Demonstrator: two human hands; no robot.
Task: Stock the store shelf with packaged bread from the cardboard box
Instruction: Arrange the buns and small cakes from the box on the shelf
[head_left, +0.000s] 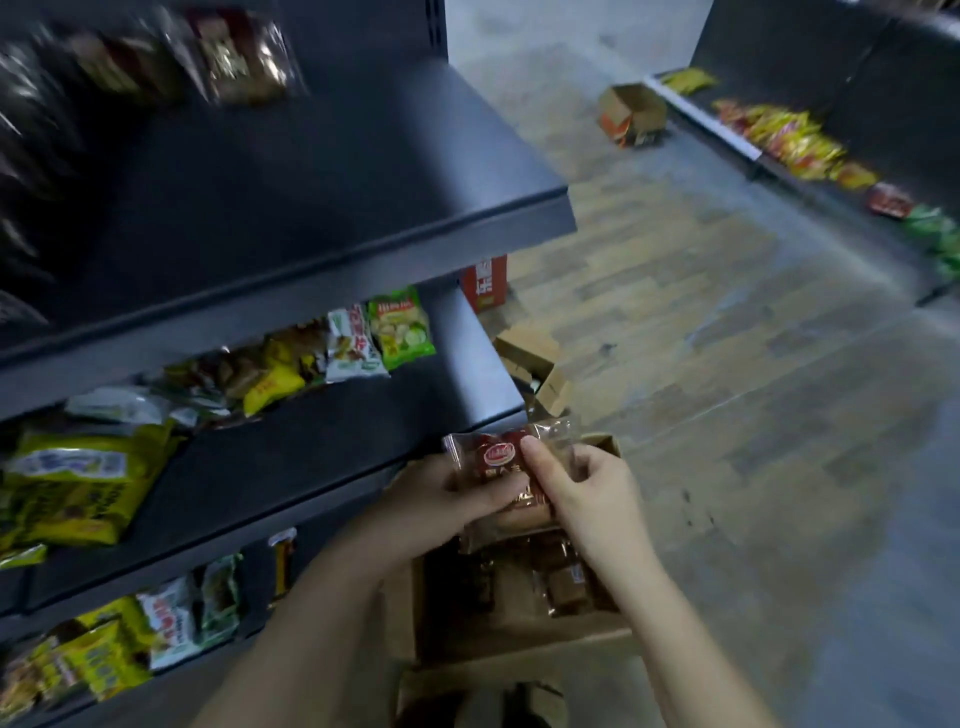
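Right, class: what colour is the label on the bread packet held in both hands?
Red, with a white-edged oval logo, on the bread packet, clearest in the head view.

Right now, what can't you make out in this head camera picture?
- Top-shelf packets: motion blur, labels unreadable.
- Cardboard box: left hand, right hand and the held bread packet hide part of its contents.
- Far shelf snacks: too small and blurred.

1. My left hand (441, 493) and right hand (587, 488) together grip a packaged bread (506, 467) with a red label.
2. They hold it above the open cardboard box (519, 639), where more packets lie.
3. The dark store shelf (322, 441) stands at my left, just beside the box.
4. Its top tier holds blurred packets, possibly bread.
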